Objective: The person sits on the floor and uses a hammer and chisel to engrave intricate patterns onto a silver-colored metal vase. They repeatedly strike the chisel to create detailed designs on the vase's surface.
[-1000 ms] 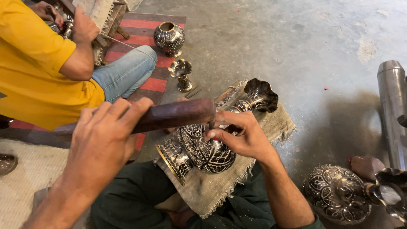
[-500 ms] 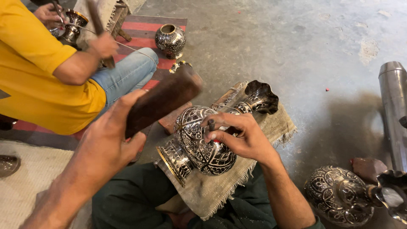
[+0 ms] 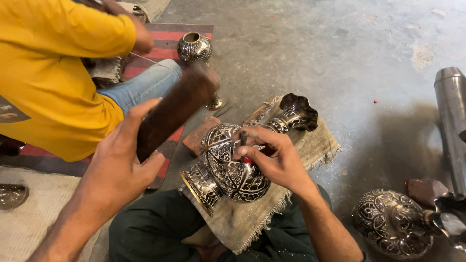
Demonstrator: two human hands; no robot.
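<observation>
Since the earlier frames, the brown wooden block (image 3: 175,110) has been swung up and away from the engraved metal vase (image 3: 233,162), and its far end is blurred with motion. It is gripped near its lower end by the left hand (image 3: 121,167), whose fingers are closed around it, thumb raised along its side. The vase is laid on its side on a frayed burlap cloth (image 3: 252,218) spread over the person's lap, with its base turned toward the left hand and its fluted mouth pointed away over the concrete floor (image 3: 340,53). A thin dark chisel (image 3: 242,139) is pinched upright in the closed fingers of the right hand (image 3: 272,157), its tip set against the belly of the vase, with the rest of the hand rested on the metal. A reddish brick piece (image 3: 200,136) is seen just beside the vase, on the floor. Another person in a yellow shirt (image 3: 53,73) and jeans is seated to the left on a red striped mat (image 3: 167,36), near a small round engraved pot (image 3: 194,47). A second engraved vase (image 3: 393,223) is laid on the floor to the right, near a plain metal cylinder (image 3: 454,116).
</observation>
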